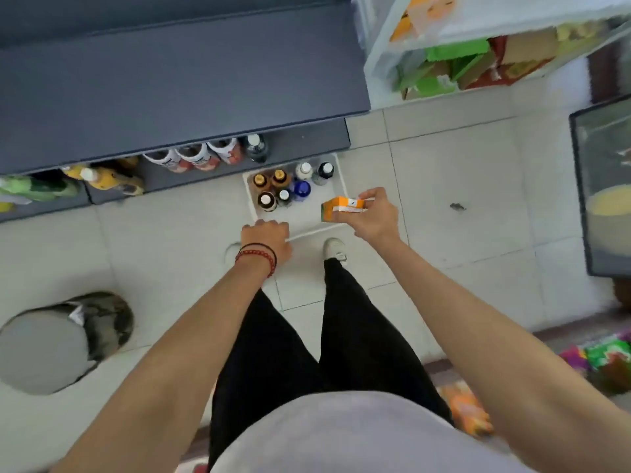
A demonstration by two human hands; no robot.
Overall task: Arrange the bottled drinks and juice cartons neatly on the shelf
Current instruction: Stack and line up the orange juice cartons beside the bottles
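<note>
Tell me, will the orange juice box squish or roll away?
The orange carton is probably stiff: its edges look crisp in the right hand. It seems light, since one hand lifts it. Its flat sides likely stop it rolling.

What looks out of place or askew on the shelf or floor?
The yellow bottles on the low shelf seem to lie tilted, unlike the red-and-white bottles beside them. A dark mark spots one floor tile. The carton in the right hand looks undamaged.
</note>
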